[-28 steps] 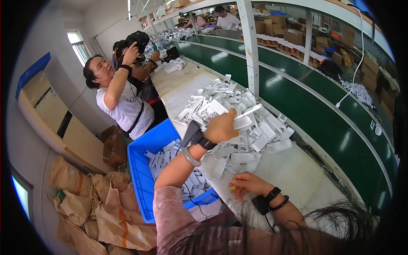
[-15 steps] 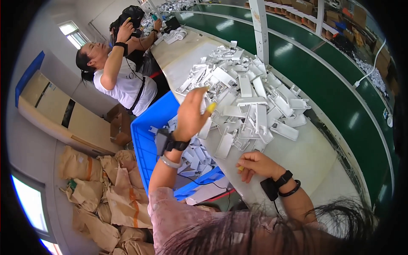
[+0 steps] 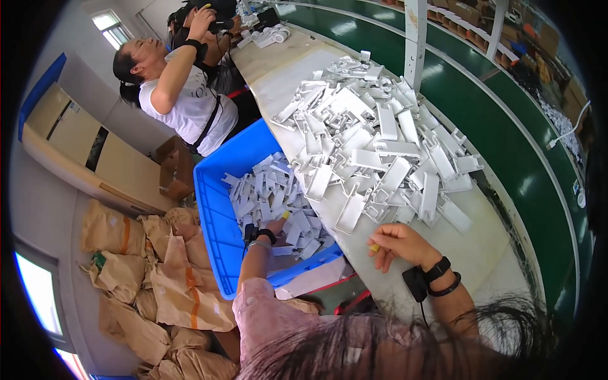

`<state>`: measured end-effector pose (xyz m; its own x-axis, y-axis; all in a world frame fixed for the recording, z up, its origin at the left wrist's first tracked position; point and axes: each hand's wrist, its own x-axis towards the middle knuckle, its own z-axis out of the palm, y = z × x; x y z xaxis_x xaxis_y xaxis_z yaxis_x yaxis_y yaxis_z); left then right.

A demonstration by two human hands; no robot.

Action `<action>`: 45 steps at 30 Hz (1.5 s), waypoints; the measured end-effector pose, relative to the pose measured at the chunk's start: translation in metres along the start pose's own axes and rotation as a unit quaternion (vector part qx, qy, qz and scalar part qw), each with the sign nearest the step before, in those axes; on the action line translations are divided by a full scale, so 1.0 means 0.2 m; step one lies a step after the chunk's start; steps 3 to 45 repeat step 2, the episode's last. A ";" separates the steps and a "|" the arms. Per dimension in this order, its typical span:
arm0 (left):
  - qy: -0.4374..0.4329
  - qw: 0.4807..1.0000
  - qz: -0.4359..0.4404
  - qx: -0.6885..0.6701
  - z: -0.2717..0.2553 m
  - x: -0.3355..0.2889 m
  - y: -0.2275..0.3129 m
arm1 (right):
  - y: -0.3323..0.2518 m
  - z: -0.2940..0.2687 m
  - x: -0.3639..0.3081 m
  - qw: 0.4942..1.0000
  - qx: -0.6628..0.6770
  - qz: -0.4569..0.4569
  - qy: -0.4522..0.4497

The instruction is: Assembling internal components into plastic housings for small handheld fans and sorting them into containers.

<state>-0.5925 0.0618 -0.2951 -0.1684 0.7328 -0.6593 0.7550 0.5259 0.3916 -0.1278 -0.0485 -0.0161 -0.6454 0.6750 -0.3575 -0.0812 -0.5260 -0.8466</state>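
My left hand (image 3: pixel 277 225) reaches down into a blue plastic bin (image 3: pixel 221 266), just over the white plastic parts (image 3: pixel 272 185) in it. A yellow finger cover shows on one fingertip; the other fingers are mostly hidden, so what they hold, if anything, I cannot tell. Above the near edge of the table (image 3: pixel 465 253), my right hand (image 3: pixel 405 246) hovers with its fingers curled in and a yellow cover on one tip. Nothing shows in it. Beyond it lies a heaped pile of white plastic housings (image 3: pixel 380 142), long and channel-shaped.
A person in a white shirt (image 3: pixel 190 107) works at the table's far left, hands raised. A green conveyor (image 3: pixel 472 107) runs behind the table, with a white post (image 3: pixel 415 44) beside it. Brown sacks (image 3: pixel 187 288) are heaped at the left, near a cardboard box (image 3: pixel 174 166).
My left hand has moved from above the table's pile down into the blue bin. The right hand stays curled by the table's near edge. The view has shifted slightly.
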 end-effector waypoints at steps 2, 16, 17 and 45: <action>0.113 0.992 -0.041 -0.033 0.14 0.18 -0.12 | -0.04 0.03 0.00 1.000 -0.003 0.006 -0.009; 0.113 0.992 -0.041 -0.033 0.14 0.18 -0.12 | -0.04 0.03 0.00 1.000 -0.003 0.006 -0.009; 0.113 0.992 -0.041 -0.033 0.14 0.18 -0.12 | -0.04 0.03 0.00 1.000 -0.003 0.006 -0.009; 0.113 0.992 -0.041 -0.033 0.14 0.18 -0.12 | -0.04 0.03 0.00 1.000 -0.003 0.006 -0.009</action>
